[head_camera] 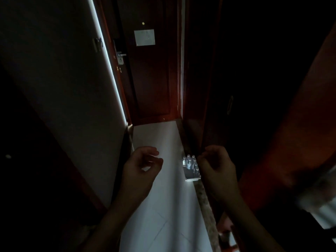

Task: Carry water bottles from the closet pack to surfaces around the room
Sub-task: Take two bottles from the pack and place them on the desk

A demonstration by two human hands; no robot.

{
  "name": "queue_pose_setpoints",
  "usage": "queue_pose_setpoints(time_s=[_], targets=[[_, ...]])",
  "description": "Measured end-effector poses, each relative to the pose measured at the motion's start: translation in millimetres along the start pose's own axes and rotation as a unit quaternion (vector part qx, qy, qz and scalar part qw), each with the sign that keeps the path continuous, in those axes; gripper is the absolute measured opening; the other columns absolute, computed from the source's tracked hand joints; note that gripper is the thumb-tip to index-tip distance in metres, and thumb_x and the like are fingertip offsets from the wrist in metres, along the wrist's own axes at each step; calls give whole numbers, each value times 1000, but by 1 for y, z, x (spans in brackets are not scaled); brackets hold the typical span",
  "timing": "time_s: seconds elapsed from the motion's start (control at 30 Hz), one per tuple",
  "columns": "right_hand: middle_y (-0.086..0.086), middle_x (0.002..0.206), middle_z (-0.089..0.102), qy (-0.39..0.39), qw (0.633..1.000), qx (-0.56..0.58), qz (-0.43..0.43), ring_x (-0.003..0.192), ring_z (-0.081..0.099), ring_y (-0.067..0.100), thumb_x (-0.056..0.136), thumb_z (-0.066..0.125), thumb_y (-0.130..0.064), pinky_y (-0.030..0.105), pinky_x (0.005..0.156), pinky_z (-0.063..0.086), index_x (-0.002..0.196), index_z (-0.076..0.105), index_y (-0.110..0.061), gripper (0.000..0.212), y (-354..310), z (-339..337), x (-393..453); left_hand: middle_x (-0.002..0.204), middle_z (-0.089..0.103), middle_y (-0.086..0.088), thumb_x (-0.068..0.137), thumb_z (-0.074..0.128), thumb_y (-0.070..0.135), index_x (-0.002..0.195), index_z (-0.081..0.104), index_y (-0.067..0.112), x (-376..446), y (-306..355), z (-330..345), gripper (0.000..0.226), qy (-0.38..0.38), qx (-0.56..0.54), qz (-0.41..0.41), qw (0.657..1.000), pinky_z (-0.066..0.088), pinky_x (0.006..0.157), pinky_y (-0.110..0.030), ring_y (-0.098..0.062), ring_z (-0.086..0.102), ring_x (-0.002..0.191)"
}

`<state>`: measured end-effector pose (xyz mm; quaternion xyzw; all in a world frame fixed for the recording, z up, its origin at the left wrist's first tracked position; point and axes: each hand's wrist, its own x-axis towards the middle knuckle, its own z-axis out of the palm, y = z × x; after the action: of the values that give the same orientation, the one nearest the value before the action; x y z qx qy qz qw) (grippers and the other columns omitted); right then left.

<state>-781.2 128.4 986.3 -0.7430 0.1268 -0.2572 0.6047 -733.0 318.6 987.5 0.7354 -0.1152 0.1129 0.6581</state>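
A pack of small clear water bottles (190, 165) stands on the floor at the foot of the dark closet on the right, in a low tray, with several caps showing. My right hand (217, 169) hovers in front of the pack's right side, fingers loosely curled with nothing in them, and hides part of the pack. My left hand (141, 170) is raised to the left of the pack, above the pale floor, fingers curled but apart, holding nothing. Both forearms reach in from the bottom of the frame.
I stand in a dim, narrow hallway with a pale tiled floor (160, 206). A dark red door (151, 79) with a handle and a grey notice closes the far end. A white wall (72, 88) runs along the left; red-brown closet panels (281, 142) line the right.
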Motion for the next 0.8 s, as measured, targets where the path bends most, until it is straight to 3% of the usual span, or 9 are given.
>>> queue_pose_setpoints(time_s=[0.13, 0.3, 0.4, 0.53, 0.7, 0.8], targets=[[-5, 90, 70, 0, 1000, -12, 7, 80, 69, 9, 80, 76, -16, 32, 73, 57, 92, 59, -34, 27, 17, 36, 62, 88, 72, 12, 80, 74, 5, 90, 67, 23, 70, -37, 7, 22, -6, -1, -5, 1000, 50, 70, -16, -3, 66, 76], [-4, 91, 69, 26, 999, -18, 23, 84, 68, 17, 82, 72, -10, 38, 77, 56, 91, 59, -33, 29, 46, 96, 147, 94, 70, 22, 82, 71, -4, 93, 66, 21, 172, -97, 13, 28, -31, 4, -8, 999, 50, 74, -12, 1, 66, 82], [-4, 86, 69, 49, 997, -41, 38, 82, 70, 17, 81, 72, -5, 44, 75, 58, 86, 59, -35, 33, 65, 133, 205, 93, 71, 13, 82, 70, -5, 94, 66, 20, 246, -132, 22, 28, -61, 2, -5, 998, 50, 72, -10, 3, 66, 83], [-11, 75, 68, 77, 993, -58, 63, 71, 65, -10, 81, 72, -2, 25, 66, 53, 83, 55, -36, 38, 84, 162, 277, 95, 69, 8, 83, 71, -3, 94, 64, 26, 339, -166, 50, 32, -119, 10, -10, 993, 50, 70, -11, 2, 66, 82], [-11, 80, 64, 117, 983, -83, 111, 71, 62, -14, 83, 72, -4, 10, 61, 49, 83, 55, -35, 36, 125, 174, 360, 95, 69, 9, 81, 72, -3, 96, 64, 25, 440, -216, 107, 33, -179, 36, -21, 983, 49, 69, -9, 1, 67, 81], [-11, 76, 63, 125, 977, -88, 146, 67, 62, -14, 84, 73, -8, 9, 58, 48, 82, 54, -34, 32, 170, 179, 414, 96, 69, 10, 83, 72, 1, 104, 63, 19, 490, -258, 147, 29, -196, 52, -64, 977, 50, 70, -10, 4, 66, 82]])
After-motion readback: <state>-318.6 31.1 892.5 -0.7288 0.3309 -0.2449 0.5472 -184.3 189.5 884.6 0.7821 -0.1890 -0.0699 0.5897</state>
